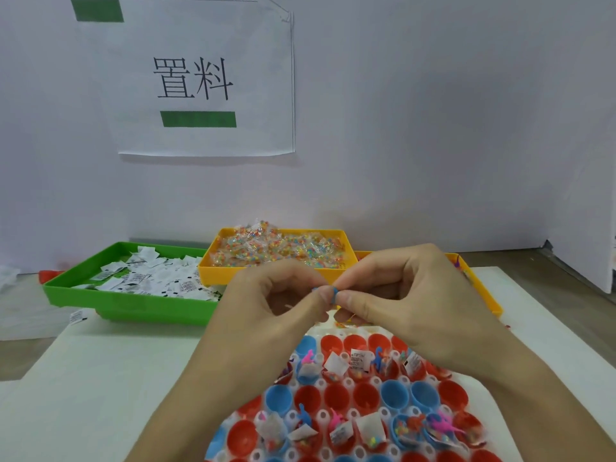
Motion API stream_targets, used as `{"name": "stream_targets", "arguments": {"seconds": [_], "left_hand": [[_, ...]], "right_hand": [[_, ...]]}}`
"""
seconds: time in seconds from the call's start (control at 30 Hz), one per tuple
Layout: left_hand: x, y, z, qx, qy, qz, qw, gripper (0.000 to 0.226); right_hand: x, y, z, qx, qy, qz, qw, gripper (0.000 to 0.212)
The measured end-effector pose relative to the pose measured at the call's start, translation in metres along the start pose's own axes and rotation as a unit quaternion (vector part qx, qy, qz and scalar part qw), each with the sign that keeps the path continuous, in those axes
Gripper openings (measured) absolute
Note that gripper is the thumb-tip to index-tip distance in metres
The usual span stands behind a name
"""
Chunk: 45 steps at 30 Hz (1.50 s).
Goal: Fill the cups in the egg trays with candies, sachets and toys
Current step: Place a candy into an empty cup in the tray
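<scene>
Head view: both hands, left (pixel 266 315) and right (pixel 413 301), pinch one small blue toy (pixel 328 291) above the egg tray (pixel 350 383). They hide part of the yellow bin (pixel 480 288); the green bin (pixel 133 305) sits left.

Two hands, left (pixel 266 305) and right (pixel 410 295). Beyond them, three bins: one green bin (pixel 126 303), two yellow bins (pixel 233 273) (pixel 486 295). One egg tray (pixel 350 383) beneath them.

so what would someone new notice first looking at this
Probably the two bare hands meeting mid-frame, the left hand and right hand together pinching a small blue toy above the white egg tray of red and blue plastic cups. Next, the large white paper sign with black characters on the wall, then the green sachet tray and yellow candy tray behind.
</scene>
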<state>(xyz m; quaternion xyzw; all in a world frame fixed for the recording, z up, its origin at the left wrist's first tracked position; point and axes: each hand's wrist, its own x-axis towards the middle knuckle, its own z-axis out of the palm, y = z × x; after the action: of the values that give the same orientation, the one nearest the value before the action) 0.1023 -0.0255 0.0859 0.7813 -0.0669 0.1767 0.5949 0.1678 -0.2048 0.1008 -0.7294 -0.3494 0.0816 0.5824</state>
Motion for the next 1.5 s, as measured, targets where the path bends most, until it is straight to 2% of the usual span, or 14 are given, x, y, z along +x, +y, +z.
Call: {"name": "stream_targets", "arguments": {"seconds": [0.13, 0.23, 0.37, 0.5, 0.6, 0.77, 1.33, 1.4, 1.5], "left_hand": [[-0.004, 0.009, -0.021, 0.052, -0.05, -0.02, 0.997, 0.008], [-0.011, 0.011, -0.056, 0.117, -0.109, -0.1, 0.982, 0.005], [-0.016, -0.001, -0.088, 0.208, -0.153, -0.218, 0.941, 0.008], [-0.019, -0.012, -0.094, 0.278, -0.245, -0.279, 0.886, 0.009], [-0.02, -0.016, -0.09, 0.307, -0.285, -0.296, 0.858, 0.008], [-0.015, -0.021, -0.071, 0.347, -0.312, -0.292, 0.835, 0.009], [-0.011, -0.026, -0.061, 0.348, -0.316, -0.289, 0.834, 0.013], [-0.011, -0.023, -0.064, 0.356, -0.287, -0.279, 0.844, 0.015], [-0.004, -0.02, -0.066, 0.385, -0.177, -0.23, 0.876, 0.008]], "right_hand": [[-0.001, -0.001, -0.002, -0.042, 0.001, -0.003, 0.999, 0.007], [-0.001, -0.003, -0.009, -0.042, 0.013, -0.006, 0.999, 0.008], [-0.001, -0.004, -0.015, -0.031, 0.01, -0.019, 0.999, 0.009], [-0.002, -0.004, -0.021, -0.035, 0.015, -0.024, 0.999, 0.014], [-0.002, -0.005, -0.024, -0.078, 0.017, -0.031, 0.996, 0.024], [-0.001, -0.004, -0.028, -0.12, 0.023, -0.042, 0.992, 0.027], [0.0, -0.005, -0.035, -0.136, 0.031, -0.04, 0.989, 0.027], [-0.001, -0.005, -0.037, -0.14, 0.035, -0.037, 0.989, 0.029], [-0.002, -0.004, -0.043, -0.143, 0.041, -0.038, 0.988, 0.029]]}}
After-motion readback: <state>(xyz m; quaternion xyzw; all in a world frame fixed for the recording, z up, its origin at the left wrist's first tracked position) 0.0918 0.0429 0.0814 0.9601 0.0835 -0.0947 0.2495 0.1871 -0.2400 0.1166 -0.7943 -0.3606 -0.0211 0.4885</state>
